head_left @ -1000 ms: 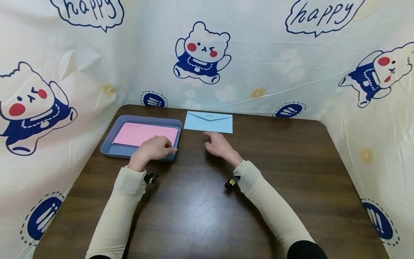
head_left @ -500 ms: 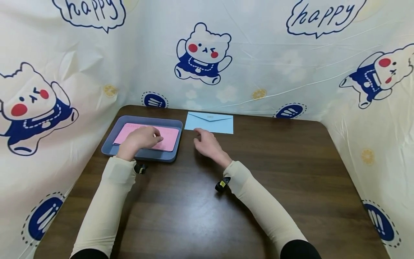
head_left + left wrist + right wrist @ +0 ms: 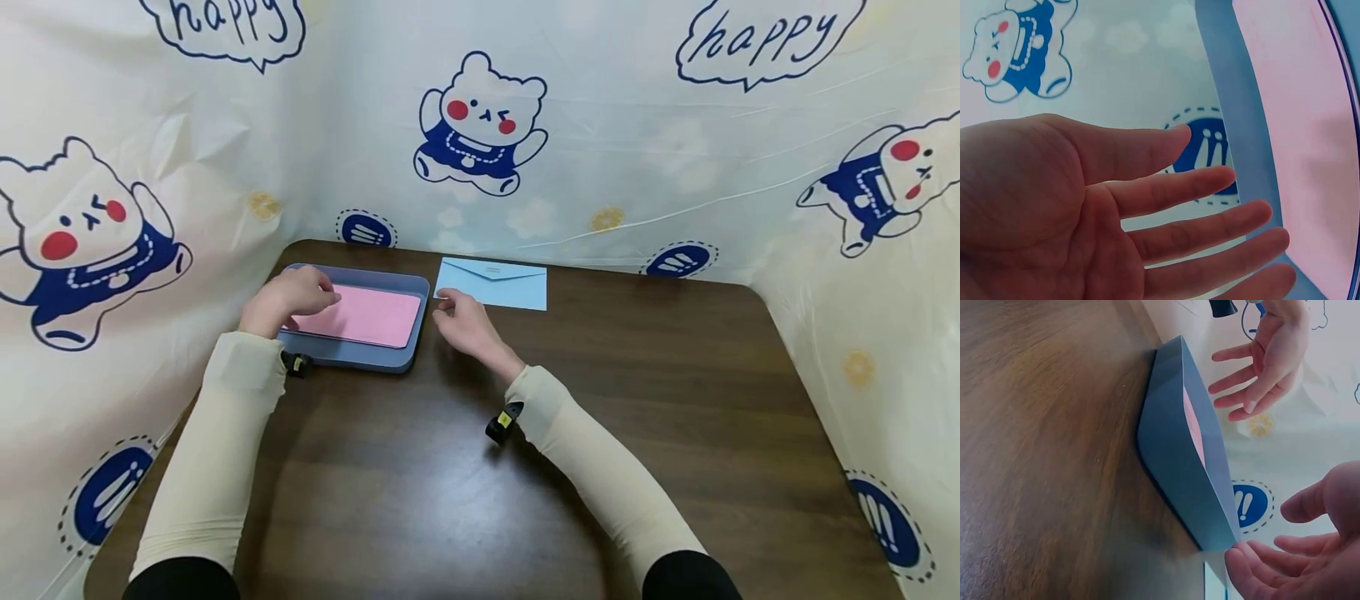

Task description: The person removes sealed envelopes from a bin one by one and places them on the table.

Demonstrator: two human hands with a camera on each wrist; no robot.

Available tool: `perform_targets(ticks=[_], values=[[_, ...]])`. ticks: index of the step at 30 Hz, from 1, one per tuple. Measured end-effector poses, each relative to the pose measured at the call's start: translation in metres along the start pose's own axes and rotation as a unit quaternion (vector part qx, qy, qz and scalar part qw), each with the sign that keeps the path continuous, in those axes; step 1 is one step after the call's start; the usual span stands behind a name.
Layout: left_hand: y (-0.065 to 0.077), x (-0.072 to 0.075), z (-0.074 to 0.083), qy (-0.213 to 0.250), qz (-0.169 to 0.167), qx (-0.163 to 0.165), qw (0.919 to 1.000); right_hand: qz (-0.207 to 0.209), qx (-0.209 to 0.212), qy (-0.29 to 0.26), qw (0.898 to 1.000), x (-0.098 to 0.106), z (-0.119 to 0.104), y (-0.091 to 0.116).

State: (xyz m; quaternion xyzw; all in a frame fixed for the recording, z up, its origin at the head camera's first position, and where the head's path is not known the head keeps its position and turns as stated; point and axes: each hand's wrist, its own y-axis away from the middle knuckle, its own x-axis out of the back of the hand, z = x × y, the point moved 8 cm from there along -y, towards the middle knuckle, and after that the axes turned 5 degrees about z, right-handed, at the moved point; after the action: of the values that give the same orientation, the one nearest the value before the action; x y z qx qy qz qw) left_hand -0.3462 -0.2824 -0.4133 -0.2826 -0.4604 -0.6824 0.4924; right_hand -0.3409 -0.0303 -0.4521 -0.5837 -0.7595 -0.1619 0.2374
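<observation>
My left hand [image 3: 283,298] is over the left end of a blue-grey tray [image 3: 367,360]. Its fingers are spread and hold nothing, as the left wrist view shows. In the tray lies a flat pink paper [image 3: 375,315], with a thin dark blue edge along its underside; my hand covers its left part. Beside the tray's right wall is my right hand [image 3: 471,329], loosely bent and holding nothing, its fingertips close to the tray's corner in the right wrist view. Just behind that hand a light blue envelope [image 3: 501,287] lies flap side up, its lower left corner partly overlapped by the fingers.
The brown wooden table [image 3: 637,400] extends to the front and right. A printed curtain [image 3: 615,142] with bears surrounds it on the back and both sides. Each wrist carries a small black camera [image 3: 502,423].
My left hand has moved left across the tray, from its right front corner to its left end. The right hand has shifted slightly left toward the tray. Tray, pink paper and envelope stay in place.
</observation>
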Motion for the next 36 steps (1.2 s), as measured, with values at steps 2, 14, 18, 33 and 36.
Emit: perform_targets(ticks=[2, 14, 18, 33, 36], values=[[-0.004, 0.005, -0.004, 0.009, -0.011, 0.005, 0.9999, -0.003, -0.006, -0.006, 1.000, 0.000, -0.002, -0.002], [-0.016, 0.017, -0.033, 0.099, -0.090, 0.054, 0.9896, -0.049, -0.023, -0.058, 0.997, -0.015, -0.009, -0.013], [-0.018, 0.016, -0.038, 0.118, -0.106, 0.062, 0.9854, -0.056, -0.049, -0.104, 0.992, -0.022, -0.008, -0.016], [-0.031, -0.002, -0.060, 0.114, -0.155, 0.089, 0.9773, -0.109, -0.089, -0.130, 0.981, -0.044, -0.016, -0.012], [-0.031, -0.005, -0.058, 0.097, -0.162, 0.085, 0.9784, -0.143, -0.111, -0.147, 0.973, -0.054, -0.018, -0.011]])
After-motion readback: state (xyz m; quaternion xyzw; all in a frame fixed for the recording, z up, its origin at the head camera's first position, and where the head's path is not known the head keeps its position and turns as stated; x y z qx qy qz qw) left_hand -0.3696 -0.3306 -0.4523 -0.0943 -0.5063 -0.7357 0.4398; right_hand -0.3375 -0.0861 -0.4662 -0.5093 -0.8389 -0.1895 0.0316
